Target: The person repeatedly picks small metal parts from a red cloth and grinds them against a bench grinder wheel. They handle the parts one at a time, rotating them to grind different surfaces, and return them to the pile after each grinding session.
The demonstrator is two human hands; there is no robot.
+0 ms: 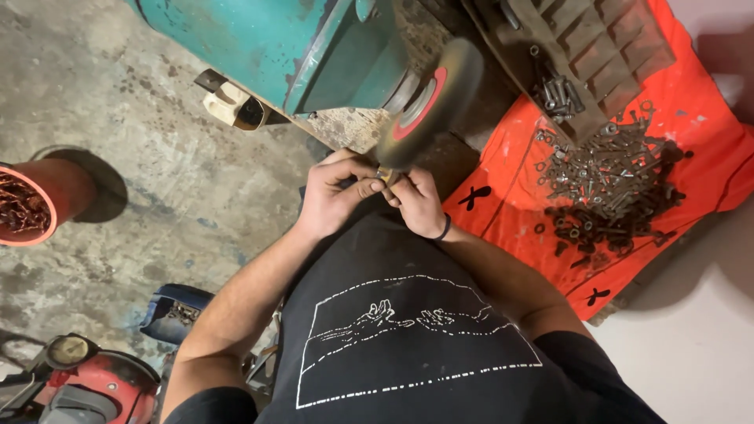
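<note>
Seen from the head camera, the left hand point(334, 196) and right hand point(418, 202) are together pinching a small metal part point(385, 173), pressing it against the lower edge of the grinder's wheel point(430, 102). Right of the wheel, bolts point(609, 180) are lying heaped on an orange cloth point(707, 118).

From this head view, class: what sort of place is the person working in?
Probably a metal workshop: a teal bench grinder with a wire wheel, a pile of bolts and nuts on an orange sheet, a stained concrete floor.

Black T-shirt point(408, 345) (white line drawing), dark wristband point(445, 228), bare forearms.
</note>
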